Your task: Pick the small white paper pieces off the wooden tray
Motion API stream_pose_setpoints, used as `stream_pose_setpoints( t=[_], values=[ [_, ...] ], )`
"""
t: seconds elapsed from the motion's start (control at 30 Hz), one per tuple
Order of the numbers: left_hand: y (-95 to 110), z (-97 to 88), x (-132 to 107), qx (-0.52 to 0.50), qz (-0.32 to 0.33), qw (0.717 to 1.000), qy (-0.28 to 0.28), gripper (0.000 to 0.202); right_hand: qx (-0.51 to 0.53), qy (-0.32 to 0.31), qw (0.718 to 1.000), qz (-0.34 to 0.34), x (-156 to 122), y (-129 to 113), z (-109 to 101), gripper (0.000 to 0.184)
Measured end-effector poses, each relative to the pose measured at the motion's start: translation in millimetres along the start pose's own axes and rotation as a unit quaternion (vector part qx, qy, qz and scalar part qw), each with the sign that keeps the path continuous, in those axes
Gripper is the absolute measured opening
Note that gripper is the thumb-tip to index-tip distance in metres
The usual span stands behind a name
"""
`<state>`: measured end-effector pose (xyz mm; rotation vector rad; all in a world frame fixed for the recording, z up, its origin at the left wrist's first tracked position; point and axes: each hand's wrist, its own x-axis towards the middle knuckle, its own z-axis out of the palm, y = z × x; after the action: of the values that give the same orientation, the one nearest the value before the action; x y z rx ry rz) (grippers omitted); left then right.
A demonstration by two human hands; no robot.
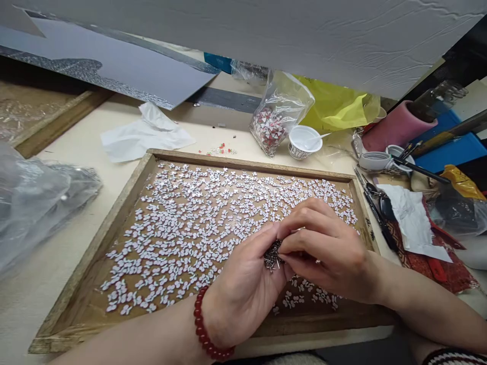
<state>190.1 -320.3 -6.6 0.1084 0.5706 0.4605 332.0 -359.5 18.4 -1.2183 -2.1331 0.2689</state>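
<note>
Metal pins (272, 256), long axes mixed, are held in the cupped left hand (245, 279), just beside bunched fingertips of the right hand (329, 246), their grip hidden.

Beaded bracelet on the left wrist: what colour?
Dark red all round the visible beads of the bracelet; head view shows it.

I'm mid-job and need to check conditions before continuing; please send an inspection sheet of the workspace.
Surface: cream tabletop under a rectangular wooden-rimmed tray.
Job's things: small white lobed pieces spread across the tray; small silver metal pins.
Clutter: clear plastic bag of red-and-white pieces, round white plastic cup, crumpled white tissue.
Hands: left hand cups the pins; right hand is bent over them.
Cables: nothing seen.
Surroundings: large white panel above the far side, pink cylinder at right.
</note>
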Motion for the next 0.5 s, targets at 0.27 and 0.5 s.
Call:
stream_pose_setpoints(
  t=[0.27,0.5],
  values=[
    [2,-0.9,-3,0.094,-0.072,0.993,0.005,0.022,0.012,0.148,0.982,0.120,3,44,-13,0.004],
    [-1,-2.3,-6,0.186,-0.087,0.977,-0.053,0.025,-0.212,0.072,0.963,0.148,-5,108,-5,0.006]
  ],
)
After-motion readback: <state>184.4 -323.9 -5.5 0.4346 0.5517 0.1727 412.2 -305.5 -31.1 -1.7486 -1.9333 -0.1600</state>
